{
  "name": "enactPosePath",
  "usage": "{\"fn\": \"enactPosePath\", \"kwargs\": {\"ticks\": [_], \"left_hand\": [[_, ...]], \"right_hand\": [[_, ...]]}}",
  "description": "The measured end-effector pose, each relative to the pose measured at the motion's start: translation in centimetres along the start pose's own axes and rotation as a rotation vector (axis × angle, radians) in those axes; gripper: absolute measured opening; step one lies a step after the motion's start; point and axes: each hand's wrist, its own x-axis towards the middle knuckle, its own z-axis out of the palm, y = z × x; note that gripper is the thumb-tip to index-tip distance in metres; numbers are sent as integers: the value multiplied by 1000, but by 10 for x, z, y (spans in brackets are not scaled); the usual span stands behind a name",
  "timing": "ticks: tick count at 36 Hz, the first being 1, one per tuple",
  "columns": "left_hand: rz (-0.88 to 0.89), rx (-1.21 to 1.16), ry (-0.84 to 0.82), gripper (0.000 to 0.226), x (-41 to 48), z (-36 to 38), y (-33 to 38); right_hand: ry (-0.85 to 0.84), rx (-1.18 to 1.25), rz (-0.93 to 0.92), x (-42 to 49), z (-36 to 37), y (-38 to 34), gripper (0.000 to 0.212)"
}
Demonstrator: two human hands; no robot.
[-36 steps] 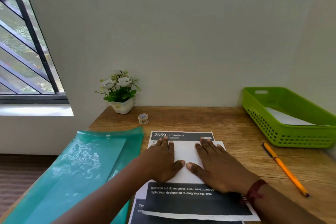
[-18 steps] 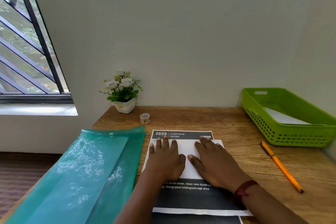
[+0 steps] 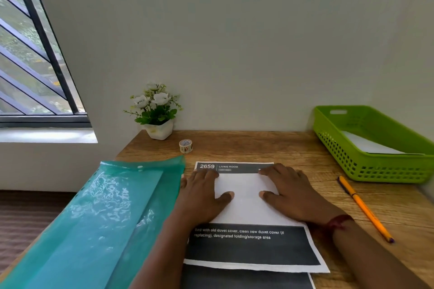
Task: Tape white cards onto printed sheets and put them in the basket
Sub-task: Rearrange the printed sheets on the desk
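Note:
A white card (image 3: 245, 197) lies on a dark printed sheet (image 3: 253, 248) headed "2659 LIVING ROOM" in the middle of the wooden desk. My left hand (image 3: 202, 195) presses flat on the card's left side, and my right hand (image 3: 288, 192) presses flat on its right side, fingers straight, thumbs pointing inward. A small roll of patterned tape (image 3: 185, 145) stands beyond the sheet near the wall. The green basket (image 3: 352, 148) sits at the back right with a white sheet (image 3: 366, 144) inside.
A teal plastic folder (image 3: 98, 223) covers the desk's left side beside the sheet. A potted white flower (image 3: 155, 110) stands at the back by the wall. An orange pencil (image 3: 364, 209) lies right of my right wrist. Another dark sheet (image 3: 246, 280) lies underneath, at the front edge.
My two hands have slid apart from the card's middle towards its left and right sides, uncovering more of the card. The camera has shifted slightly.

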Motion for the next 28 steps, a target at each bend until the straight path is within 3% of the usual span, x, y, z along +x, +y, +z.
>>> {"fn": "enactPosePath", "kwargs": {"ticks": [4,8,13,23,28], "left_hand": [[29,2,44,68,-3,-4,3],[69,-7,74,77,-1,-3,-1],[132,3,148,86,1,-4,-2],[128,-122,290,71,-6,-20,-1],[210,-142,413,46,-6,-20,0]], "right_hand": [[-11,-21,-19,4,-2,1,87],[82,-10,-70,7,-2,2,85],[272,21,-164,8,-3,7,58],[584,201,-244,1,-14,8,30],[669,225,-254,-7,-25,2,9]]}}
